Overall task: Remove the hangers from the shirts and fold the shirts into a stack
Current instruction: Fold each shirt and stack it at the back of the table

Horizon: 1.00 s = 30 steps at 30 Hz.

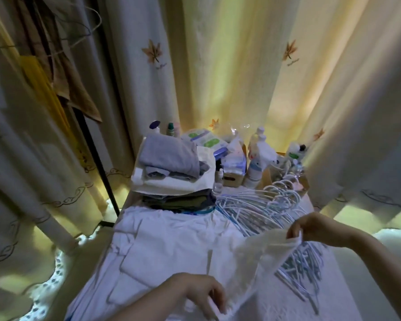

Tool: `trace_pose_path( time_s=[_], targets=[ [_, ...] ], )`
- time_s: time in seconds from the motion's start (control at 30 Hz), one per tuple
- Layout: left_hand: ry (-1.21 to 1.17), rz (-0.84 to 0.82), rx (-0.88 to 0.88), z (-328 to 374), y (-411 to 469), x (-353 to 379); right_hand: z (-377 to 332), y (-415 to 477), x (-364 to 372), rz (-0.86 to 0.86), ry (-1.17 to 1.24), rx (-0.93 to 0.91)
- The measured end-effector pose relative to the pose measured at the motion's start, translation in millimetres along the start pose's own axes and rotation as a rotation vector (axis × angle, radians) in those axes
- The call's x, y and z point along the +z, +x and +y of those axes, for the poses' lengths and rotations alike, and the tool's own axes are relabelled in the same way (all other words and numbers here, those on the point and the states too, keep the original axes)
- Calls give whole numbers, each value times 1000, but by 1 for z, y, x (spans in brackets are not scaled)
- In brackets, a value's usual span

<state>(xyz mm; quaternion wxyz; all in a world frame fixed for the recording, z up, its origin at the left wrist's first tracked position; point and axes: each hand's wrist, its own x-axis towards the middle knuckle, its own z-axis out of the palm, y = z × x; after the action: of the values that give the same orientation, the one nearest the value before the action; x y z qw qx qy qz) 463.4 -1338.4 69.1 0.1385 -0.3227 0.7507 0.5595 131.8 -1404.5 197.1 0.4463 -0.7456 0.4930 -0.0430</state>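
A white shirt point(171, 246) lies spread flat on the table in front of me. My right hand point(310, 228) pinches the far corner of its right side and lifts it off the table. My left hand point(204, 295) grips the near end of that same raised edge point(264, 258), which is stretched between both hands. A pile of white wire hangers point(269, 209) lies to the right of the shirt, partly under the raised cloth. Behind the shirt stands a stack of folded clothes point(171, 172), grey and white on top, dark ones below.
Bottles and packets point(257, 156) crowd the back of the table. Pale curtains point(218, 66) hang behind and on both sides. At the left a black rack pole point(95, 158) carries brown and yellow cloths point(56, 89) and wire hangers.
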Motion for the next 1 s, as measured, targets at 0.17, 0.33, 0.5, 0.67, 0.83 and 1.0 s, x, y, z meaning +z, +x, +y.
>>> trace_pose_path(
  time_s=[0.17,0.33,0.5,0.67,0.83,1.0],
  targets=[
    [-49,-19,-108,-15,14,2,7,2,24,24,-108,25],
    [-604,412,-195,-21,1,-18,-48,63,65,26,-163,-93],
    [-1297,751,-197,-41,-11,-34,-87,118,127,-24,34,-159],
    [-1096,821,-414,-69,-2,-15,-33,112,174,512,296,270],
    [-968,920,-367,-70,30,-10,21,84,206,620,473,742],
    [-620,1036,-440,-85,22,-17,16,80,219,433,774,724]
  ],
)
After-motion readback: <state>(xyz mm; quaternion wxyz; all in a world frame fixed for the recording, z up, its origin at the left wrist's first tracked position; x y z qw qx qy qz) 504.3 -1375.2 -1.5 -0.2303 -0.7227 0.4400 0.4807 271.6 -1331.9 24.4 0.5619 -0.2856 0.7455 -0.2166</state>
